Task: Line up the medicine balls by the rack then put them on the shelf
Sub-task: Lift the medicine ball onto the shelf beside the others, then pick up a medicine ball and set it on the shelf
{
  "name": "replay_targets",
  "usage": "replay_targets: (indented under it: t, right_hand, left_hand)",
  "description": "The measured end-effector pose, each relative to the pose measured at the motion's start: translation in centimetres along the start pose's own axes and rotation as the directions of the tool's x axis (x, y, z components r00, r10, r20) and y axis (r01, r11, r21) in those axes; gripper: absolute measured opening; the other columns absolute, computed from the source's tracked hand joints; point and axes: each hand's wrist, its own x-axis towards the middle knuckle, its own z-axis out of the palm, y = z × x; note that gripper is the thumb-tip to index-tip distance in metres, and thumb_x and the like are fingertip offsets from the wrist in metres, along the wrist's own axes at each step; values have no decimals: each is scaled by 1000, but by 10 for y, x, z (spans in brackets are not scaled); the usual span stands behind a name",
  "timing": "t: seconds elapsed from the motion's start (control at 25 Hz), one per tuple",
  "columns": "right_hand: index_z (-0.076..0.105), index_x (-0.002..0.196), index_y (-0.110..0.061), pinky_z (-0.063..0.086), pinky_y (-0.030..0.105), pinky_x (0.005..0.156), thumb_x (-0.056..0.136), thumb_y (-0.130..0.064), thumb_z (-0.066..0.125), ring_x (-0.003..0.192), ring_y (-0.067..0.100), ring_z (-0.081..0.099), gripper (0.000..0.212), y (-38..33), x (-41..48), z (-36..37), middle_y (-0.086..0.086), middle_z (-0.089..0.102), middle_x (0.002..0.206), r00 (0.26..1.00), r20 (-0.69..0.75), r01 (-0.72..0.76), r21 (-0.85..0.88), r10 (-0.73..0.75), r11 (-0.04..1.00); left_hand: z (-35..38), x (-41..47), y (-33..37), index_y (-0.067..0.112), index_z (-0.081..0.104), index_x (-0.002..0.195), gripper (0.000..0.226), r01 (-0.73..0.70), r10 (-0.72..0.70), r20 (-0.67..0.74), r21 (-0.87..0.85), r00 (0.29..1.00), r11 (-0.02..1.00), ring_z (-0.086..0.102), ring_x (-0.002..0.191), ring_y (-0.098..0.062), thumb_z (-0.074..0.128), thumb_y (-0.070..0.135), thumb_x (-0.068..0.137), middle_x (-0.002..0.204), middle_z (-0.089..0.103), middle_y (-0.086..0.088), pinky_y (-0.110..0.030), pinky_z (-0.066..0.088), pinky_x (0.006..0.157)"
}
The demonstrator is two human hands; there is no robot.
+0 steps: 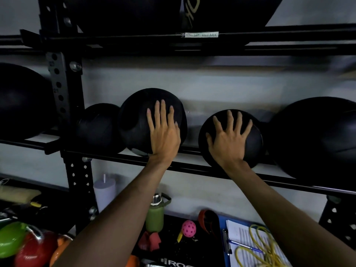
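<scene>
**Item 1. Larger medicine ball** [134,120]: black, seated on the middle shelf [192,167] of the rack, resting on its rails. The left hand [164,135] lies flat on the ball's front face, with fingers [163,110] straight, spread and pinching nothing.

**Item 2. Smaller medicine ball** [254,139]: black, on the same shelf to the right, apart from item 1 with bare wall showing between them. The right hand [227,141] is flat on it, fingers fanned wide and thumb out to the side, with no grip.

**Neighbours.** A small ball [98,128] touches item 1 on its left, beside the rack upright [59,83]. A big ball [316,139] sits just beside item 2, though it is too dark to tell whether they touch. More dark balls sit on the upper shelf [125,12], above a white label [201,34] with blurred wording.

**Below.** Green bottle [154,218], pink perforated ball [188,228], and a clipboard [225,239] under a yellow cord [264,245].

**Step in hand (judged).** This is the shelving stage. Both balls are already up, and the palms appear to be seating or steadying them.

**Next move (judged).**
- Either push sideways to close the gap, or release slowly.
- Ease the palms off one at a time, watching that neither ball rolls forward over the front rail.
- Whether more balls wait on the floor cannot be seen.
</scene>
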Motion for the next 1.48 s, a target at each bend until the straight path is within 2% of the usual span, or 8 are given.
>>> replay_targets:
  t: [0.36,0.48,0.64,0.76,0.84,0.92,1.28,1.48]
  right_hand:
    - [42,151,-10,7,71,117,92,-39,53,151,47,13,67,-20,0,-3,12,35,160,949,106,306,-65,-298,950]
    - [45,148,-6,11,64,121,91,-28,52,151,39,22,61,-19,-1,-5,14,44,155,933,47,354,64,-358,933]
    - [47,145,-8,14,54,124,96,-35,44,150,36,27,55,28,-10,-4,20,40,155,985,-140,136,269,-101,954]
    - [27,156,-24,6,57,122,98,-60,42,155,32,5,70,53,-26,1,17,14,166,991,7,-126,381,134,916]
    - [23,158,-26,10,58,123,97,-63,39,156,30,3,73,56,-28,2,15,12,167,992,8,-119,429,128,896]
    - [27,157,-24,17,58,122,97,-61,34,155,29,8,72,59,-26,3,13,16,166,993,-20,-92,446,113,890]
    - [24,158,-28,14,49,122,101,-53,44,155,26,7,66,65,-30,-13,8,13,168,991,123,-109,439,61,892]
    - [52,137,-17,42,46,104,97,-28,57,126,30,47,41,116,-114,-44,10,50,138,987,130,-139,436,91,889]
  left_hand:
    - [5,0,12,10,37,152,60,51,-51,8,31,999,998,10,154,-36,53,30,97,163,20,-23,-62,8,122]
    - [0,0,17,14,38,151,60,60,-63,51,50,997,997,6,154,-38,53,30,96,164,17,-24,-65,7,120]
    - [-7,4,33,21,50,142,49,91,-90,83,-8,993,996,7,152,-46,49,36,96,161,25,-24,-74,-3,115]
    - [1,-4,61,21,50,144,48,-95,122,93,-253,988,963,23,149,-42,41,41,101,156,37,-20,-64,6,121]
    - [9,-16,79,24,40,152,51,-154,248,133,-491,959,857,31,148,-34,37,42,105,157,35,-16,-52,24,122]
    - [18,-25,87,25,35,155,50,-97,234,144,-619,961,779,31,148,-28,36,39,107,159,33,-13,-43,29,121]
    - [19,-35,99,17,46,148,46,-3,86,95,-650,992,760,40,140,-31,38,31,105,152,41,-13,-45,35,115]
    - [-29,-93,145,12,60,121,31,-125,147,-2,-539,989,833,50,117,-31,54,14,91,131,53,-12,-45,41,97]
